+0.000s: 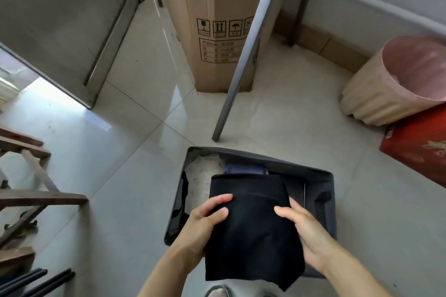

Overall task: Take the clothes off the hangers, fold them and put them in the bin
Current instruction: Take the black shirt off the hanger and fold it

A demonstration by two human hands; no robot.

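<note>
Over the bin: a folded black garment (251, 224) is held flat above the dark fabric bin (321, 176), covering most of its opening.
Left hand: the left hand (205, 222) grips the garment's left edge, thumb on top of the cloth and the other fingers curled beneath it.
Right hand: the right hand (304, 231) grasps the garment's right edge, thumb lying across the top surface, the remaining fingers under the fabric.
Garment: folded into a rough rectangle, a seam line running across its upper part; its near corner hangs down toward the person.
Bin: it stands on the pale tiled floor (135, 152); inside, past the garment's far edge, a purple-blue piece of clothing (243, 169) lies near the back wall, and a whitish patch (205, 176) shows at the left, though what it is cannot be told.
Surroundings: a tall cardboard box (217, 26) stands upright beyond the bin, a grey metal pole (243, 65) leaning in front of it.
Right side: a pink wastebasket (395, 84) sits near the wall, with a red box (420, 147) just beside it.
Left side: brown wooden slats (36, 198) lie at the frame's edge.
</note>
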